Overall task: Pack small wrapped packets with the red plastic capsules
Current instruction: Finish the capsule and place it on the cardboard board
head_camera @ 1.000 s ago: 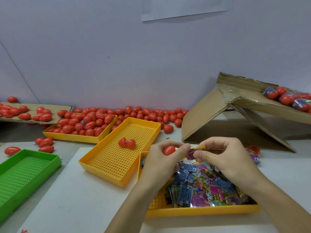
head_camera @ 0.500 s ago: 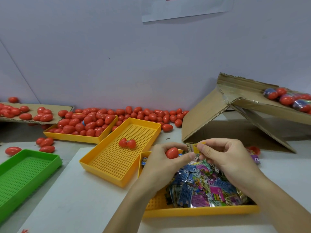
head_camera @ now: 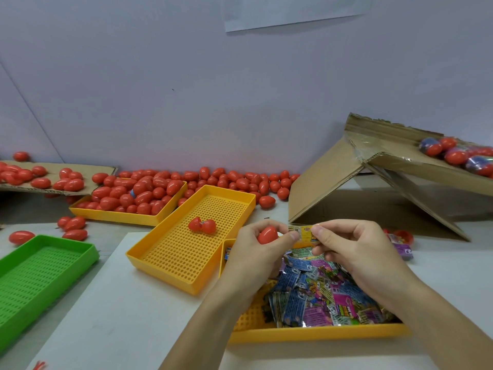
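Left hand (head_camera: 256,252): curling round a red capsule (head_camera: 267,235) and pinching one end of a yellow packet (head_camera: 304,233) between thumb and forefinger.
Right hand (head_camera: 354,252): pinching the other end of the same yellow packet, remaining fingers curling beneath.
Yellow packet: hanging stretched between the two hands, just right of the red capsule.
Packet tray (head_camera: 314,333): lying directly under both hands, holding a heap of wrapped packets (head_camera: 320,295) in blue, purple and green.
Empty yellow tray (head_camera: 165,265): sitting just left of the left hand, carrying an opened capsule (head_camera: 202,225).
Filled yellow tray (head_camera: 114,216): resting beyond and left of the left hand, heaping with closed capsules (head_camera: 138,193).
Green tray (head_camera: 48,273): lying far left of the left hand.
Cardboard box (head_camera: 373,188): leaning beyond the right hand.
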A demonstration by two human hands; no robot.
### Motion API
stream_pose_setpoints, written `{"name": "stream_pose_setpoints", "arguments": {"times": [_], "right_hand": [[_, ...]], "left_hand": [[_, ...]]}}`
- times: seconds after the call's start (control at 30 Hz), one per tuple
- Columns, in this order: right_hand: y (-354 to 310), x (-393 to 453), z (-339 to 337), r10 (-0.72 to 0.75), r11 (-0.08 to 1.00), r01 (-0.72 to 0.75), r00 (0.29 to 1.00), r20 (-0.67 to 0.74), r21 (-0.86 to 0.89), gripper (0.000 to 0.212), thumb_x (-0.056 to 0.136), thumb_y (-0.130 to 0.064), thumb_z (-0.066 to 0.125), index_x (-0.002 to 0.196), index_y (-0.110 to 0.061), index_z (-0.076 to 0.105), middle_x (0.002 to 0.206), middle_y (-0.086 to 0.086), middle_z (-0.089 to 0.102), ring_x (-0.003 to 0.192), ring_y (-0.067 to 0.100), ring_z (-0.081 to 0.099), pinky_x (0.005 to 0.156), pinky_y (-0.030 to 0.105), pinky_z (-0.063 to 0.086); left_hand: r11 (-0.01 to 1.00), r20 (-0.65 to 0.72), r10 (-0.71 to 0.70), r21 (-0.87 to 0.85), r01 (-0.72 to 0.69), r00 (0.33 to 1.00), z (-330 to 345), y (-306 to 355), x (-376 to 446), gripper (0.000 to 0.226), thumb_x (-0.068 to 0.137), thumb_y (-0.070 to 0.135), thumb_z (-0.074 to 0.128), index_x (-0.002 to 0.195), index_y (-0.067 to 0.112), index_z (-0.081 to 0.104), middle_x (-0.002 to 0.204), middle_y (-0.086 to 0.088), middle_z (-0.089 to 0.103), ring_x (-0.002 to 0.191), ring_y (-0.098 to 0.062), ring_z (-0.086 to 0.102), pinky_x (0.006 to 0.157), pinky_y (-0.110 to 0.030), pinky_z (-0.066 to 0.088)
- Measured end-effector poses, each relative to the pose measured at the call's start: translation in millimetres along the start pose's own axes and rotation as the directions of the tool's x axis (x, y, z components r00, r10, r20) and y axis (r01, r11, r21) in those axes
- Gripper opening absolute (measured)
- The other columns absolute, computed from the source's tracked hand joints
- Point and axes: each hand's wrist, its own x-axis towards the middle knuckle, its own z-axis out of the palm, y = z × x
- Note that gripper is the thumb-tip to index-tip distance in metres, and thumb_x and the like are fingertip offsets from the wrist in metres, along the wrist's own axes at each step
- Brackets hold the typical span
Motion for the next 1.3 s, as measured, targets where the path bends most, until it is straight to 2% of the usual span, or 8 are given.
{"name": "stream_pose_setpoints", "arguments": {"times": [0.17,0.33,0.53,0.83,0.93,1.03,1.17,1.3], "right_hand": [[1,-1,2,-0.023,1.000,0.022,0.999,-0.035,-0.011,0.023,0.070,-0.045,0.069,0.087,-0.034,0.080,0.077,0.008,0.076,0.074,0.018,0.072,0.066,0.028,0.053],[5,1,3,0.005,0.999,-0.006,1.000,-0.027,-0.035,0.015,0.090,-0.027,0.066,0.089,-0.021,0.080,0.081,0.006,0.077,0.078,0.018,0.074,0.072,0.031,0.055],[3,1,-1,0.035,0.997,-0.031,0.998,0.059,-0.068,0.024,0.098,-0.011,0.058,0.098,-0.024,0.078,0.085,0.008,0.076,0.078,0.020,0.073,0.069,0.030,0.056],[5,4,-6,-0.023,0.998,0.028,0.996,0.091,-0.049,0.018,0.085,-0.042,0.071,0.095,-0.029,0.078,0.095,0.004,0.075,0.095,0.022,0.071,0.077,0.039,0.057],[7,4,-8,-0.008,0.999,0.013,0.993,0.114,-0.042,0.034,0.081,-0.051,0.066,0.093,-0.021,0.078,0.093,0.012,0.072,0.099,0.032,0.067,0.087,0.051,0.054],[8,4,-9,0.005,0.999,0.002,0.984,0.177,-0.041,0.050,0.081,-0.058,0.061,0.097,-0.014,0.077,0.097,0.017,0.070,0.099,0.032,0.064,0.085,0.048,0.051],[4,3,-7,-0.005,0.996,0.020,0.984,0.178,-0.084,0.039,0.089,-0.048,0.059,0.096,-0.015,0.078,0.094,0.009,0.074,0.097,0.030,0.067,0.084,0.046,0.052],[5,4,-6,0.001,0.996,-0.001,1.000,0.005,-0.084,0.026,0.097,-0.031,0.060,0.086,-0.017,0.079,0.088,0.012,0.074,0.093,0.031,0.070,0.085,0.054,0.054]], "left_hand": [[1.000,0.023,0.005,-0.017,-0.005,1.000,1,-2,0,0.013,0.088,0.027,0.075,0.076,0.021,0.071,0.053,0.008,0.044,0.043,-0.006,0.040,0.042,-0.018,0.034],[1.000,0.023,0.019,-0.008,-0.019,1.000,1,-1,0,0.014,0.090,0.031,0.073,0.079,0.021,0.073,0.054,0.008,0.045,0.044,-0.005,0.040,0.043,-0.018,0.034],[0.999,0.059,0.020,0.048,-0.023,0.998,2,-1,-1,0.017,0.090,0.033,0.072,0.074,0.027,0.072,0.053,0.009,0.046,0.045,-0.004,0.042,0.044,-0.018,0.034],[0.997,0.055,0.001,0.073,-0.005,0.998,2,0,-3,0.020,0.090,0.035,0.071,0.071,0.029,0.070,0.054,0.010,0.048,0.046,-0.003,0.044,0.045,-0.018,0.036],[0.998,0.049,0.000,0.066,-0.004,0.999,2,1,-3,0.020,0.090,0.034,0.071,0.070,0.029,0.070,0.054,0.011,0.048,0.046,-0.004,0.044,0.045,-0.019,0.036],[0.996,0.059,0.002,0.089,-0.007,0.998,2,0,-3,0.020,0.090,0.034,0.071,0.071,0.029,0.070,0.053,0.012,0.049,0.046,-0.003,0.045,0.046,-0.018,0.037],[0.994,0.088,0.014,0.110,-0.024,0.996,1,-3,-2,0.018,0.090,0.034,0.071,0.073,0.027,0.070,0.053,0.013,0.049,0.046,-0.003,0.046,0.045,-0.017,0.037],[0.998,0.074,0.023,0.056,-0.027,0.997,-1,-4,1,0.013,0.084,0.044,0.070,0.085,0.031,0.070,0.059,0.011,0.050,0.048,-0.005,0.044,0.044,-0.020,0.036]]}}
